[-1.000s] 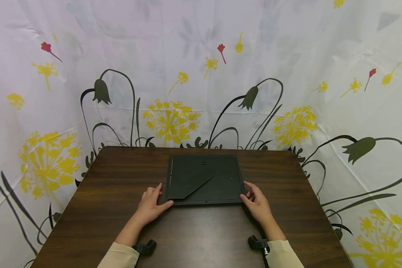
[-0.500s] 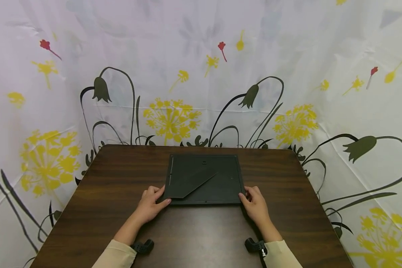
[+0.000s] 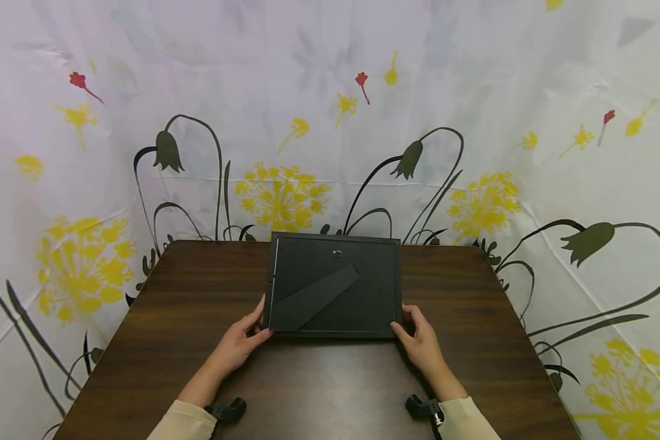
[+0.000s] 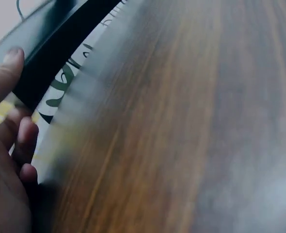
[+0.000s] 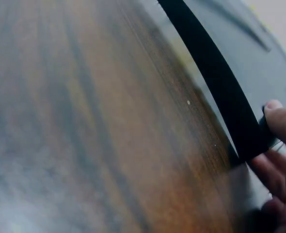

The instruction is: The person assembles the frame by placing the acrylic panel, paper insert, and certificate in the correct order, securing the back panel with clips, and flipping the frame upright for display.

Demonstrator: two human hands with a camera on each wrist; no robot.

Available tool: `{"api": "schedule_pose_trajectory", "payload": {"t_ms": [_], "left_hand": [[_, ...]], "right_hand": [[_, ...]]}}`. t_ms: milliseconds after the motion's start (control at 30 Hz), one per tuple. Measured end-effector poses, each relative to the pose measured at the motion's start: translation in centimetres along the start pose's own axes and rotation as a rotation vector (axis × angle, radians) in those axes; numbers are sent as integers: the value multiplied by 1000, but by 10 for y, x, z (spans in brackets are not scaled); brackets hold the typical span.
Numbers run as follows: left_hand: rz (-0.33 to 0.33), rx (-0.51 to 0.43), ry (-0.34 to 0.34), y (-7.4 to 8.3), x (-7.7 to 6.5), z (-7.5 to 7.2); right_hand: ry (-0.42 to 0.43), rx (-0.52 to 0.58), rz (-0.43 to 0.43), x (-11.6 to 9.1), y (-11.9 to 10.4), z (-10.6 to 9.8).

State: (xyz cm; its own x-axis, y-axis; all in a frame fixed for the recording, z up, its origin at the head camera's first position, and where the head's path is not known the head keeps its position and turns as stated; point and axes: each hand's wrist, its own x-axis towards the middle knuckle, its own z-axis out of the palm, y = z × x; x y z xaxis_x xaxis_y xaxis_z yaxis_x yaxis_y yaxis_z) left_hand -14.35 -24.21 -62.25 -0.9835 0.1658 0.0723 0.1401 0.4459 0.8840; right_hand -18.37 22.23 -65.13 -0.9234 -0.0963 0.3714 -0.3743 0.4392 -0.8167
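A black picture frame [image 3: 313, 256] is held up off the table, its back with the folded stand leg [image 3: 324, 293] facing me and its far edge raised. My left hand [image 3: 241, 342] grips the near left corner, thumb on the back and fingers beneath. The near right corner is pinched by my right hand [image 3: 422, 342] in the same way. In the left wrist view the thumb [image 4: 6, 73] presses on the frame, with a gap between its edge [image 4: 55, 53] and the table. The right wrist view has the other thumb [image 5: 281, 119] on the frame's corner [image 5: 249, 141]. Its front is hidden.
The brown wooden table [image 3: 330, 391] stretches around the frame on all sides. A white curtain [image 3: 330, 122] printed with flowers hangs behind and at both sides. Each wrist wears a black camera mount, one on the left [image 3: 228, 409] and one on the right [image 3: 423, 408].
The picture frame has risen from the table and tilted, its far edge lifting towards the curtain. Both hands keep hold of its near corners; the left has shifted slightly left.
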Motion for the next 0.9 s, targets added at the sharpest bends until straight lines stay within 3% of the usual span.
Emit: {"api": "schedule_pose_trajectory", "payload": {"t_ms": [133, 333, 533, 733, 900], "left_hand": [[23, -99, 6, -5, -5, 0], [72, -64, 10, -7, -4, 4], [82, -22, 31, -7, -5, 5], [44, -7, 34, -6, -6, 6], [45, 10, 21, -7, -6, 4]], "right_hand": [[-17, 126, -6, -1, -1, 1], [15, 169, 29, -4, -4, -2], [-5, 168, 20, -6, -3, -2], [-4, 248, 12, -7, -3, -3], [-7, 237, 25, -4, -2, -1]]}}
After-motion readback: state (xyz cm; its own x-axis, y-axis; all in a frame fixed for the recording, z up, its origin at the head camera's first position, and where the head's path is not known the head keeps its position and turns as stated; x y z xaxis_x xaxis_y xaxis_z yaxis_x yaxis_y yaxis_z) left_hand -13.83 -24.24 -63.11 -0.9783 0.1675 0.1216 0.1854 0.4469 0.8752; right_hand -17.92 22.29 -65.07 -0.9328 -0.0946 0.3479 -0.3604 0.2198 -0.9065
